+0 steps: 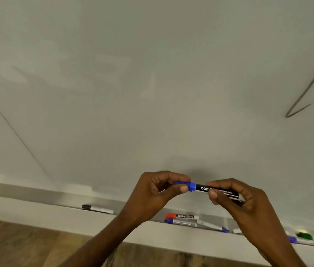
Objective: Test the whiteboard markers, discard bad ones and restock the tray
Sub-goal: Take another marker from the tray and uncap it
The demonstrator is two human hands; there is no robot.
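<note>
Clearly the work is at the testing stage. The left hand (158, 187) pinches the blue cap (188, 185) of a blue marker (200, 187), and the right hand (235, 197) grips its black barrel. The marker is held level before the whiteboard (152, 93), just above the tray (56, 199). If the cap comes off or goes on, I cannot tell. A black marker (97, 208) lies toward the tray's left end and a red marker (181, 216) near its middle, so I judge that sorting and restocking remain
</note>
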